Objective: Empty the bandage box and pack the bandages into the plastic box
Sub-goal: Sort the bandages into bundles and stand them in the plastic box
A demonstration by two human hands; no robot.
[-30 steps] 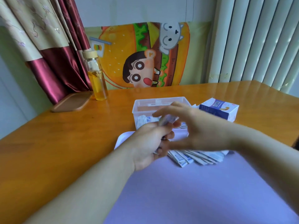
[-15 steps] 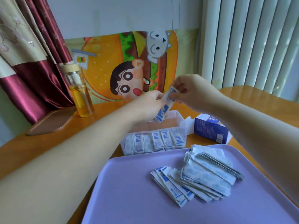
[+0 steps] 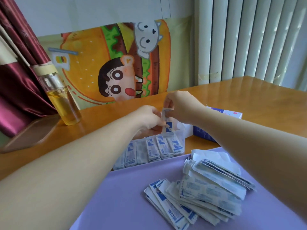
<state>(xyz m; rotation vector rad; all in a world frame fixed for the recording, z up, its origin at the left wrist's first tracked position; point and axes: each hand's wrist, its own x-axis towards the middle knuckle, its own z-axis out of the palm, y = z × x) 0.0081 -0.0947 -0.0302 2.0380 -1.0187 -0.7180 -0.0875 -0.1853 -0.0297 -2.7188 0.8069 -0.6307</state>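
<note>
At the far left a bottle [image 3: 61, 98] of yellow liquid stands on the table [image 3: 249, 97] beside a wooden tray [image 3: 28, 135], both well apart from the work.

Our left hand [image 3: 147, 117] reaches over the plastic box [image 3: 182, 137], its fingers curled in to pinch the lower part of a wrapped bandage [image 3: 167, 124]. Whether it is one strip or a thin stack we cannot tell. The bandage stands nearly upright, its bottom end just above the box's right end. Our right hand [image 3: 179, 105] pinches its top end between thumb and fingertips, the other fingers tucked.

Below the hands, a row of bandages [image 3: 159, 147] stands on edge against the near wall of the box, printed faces towards us. The bandage box [image 3: 232, 114] lies just beside the plastic box on its right, apparently emptied. A loose pile of bandages [image 3: 199, 195] waits on the purple tray [image 3: 119, 193] in front, so we judge the packing roughly half done.

To do this step well, we keep the strip vertical and square to the row, guide the lower end with the left hand into the free space behind or beside the standing ones, and let the right hand release only once the bottom is seated. A tilted entry could snag on the row and knock it over, so we lower it gently and press it flat against its neighbours.
</note>
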